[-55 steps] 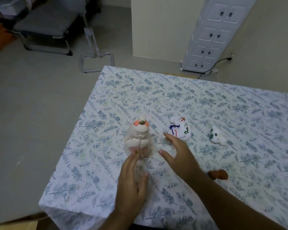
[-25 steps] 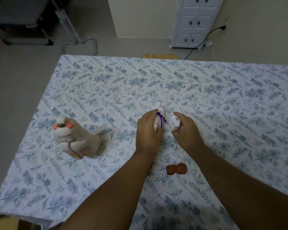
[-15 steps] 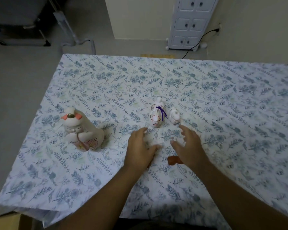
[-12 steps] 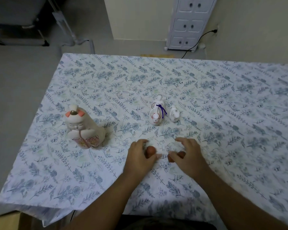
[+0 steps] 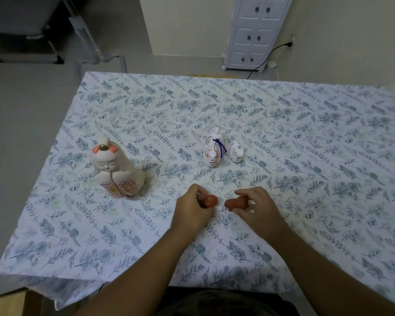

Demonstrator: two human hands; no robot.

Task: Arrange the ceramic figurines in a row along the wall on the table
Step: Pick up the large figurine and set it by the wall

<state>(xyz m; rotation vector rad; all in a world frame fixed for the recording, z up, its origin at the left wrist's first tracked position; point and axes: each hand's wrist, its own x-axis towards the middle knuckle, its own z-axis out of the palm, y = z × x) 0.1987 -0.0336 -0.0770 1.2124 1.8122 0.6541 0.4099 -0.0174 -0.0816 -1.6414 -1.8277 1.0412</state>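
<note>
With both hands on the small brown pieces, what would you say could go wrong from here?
1. Each hand, left hand and right hand, pinches a small brown figurine only at the fingers; one might slip and chip on the table.
2. Reaching forward, a forearm could knock the two small white figurines, which stand very close together.
3. The large doll figurine sits near the table's left edge; a tug on the cloth might topple it.

A white cabinet (image 5: pixel 255 33) stands against the cream wall (image 5: pixel 187 23), with a black cable (image 5: pixel 269 58) beside it. Grey floor (image 5: pixel 27 106) lies left of the worktop; the light is dim.
</note>
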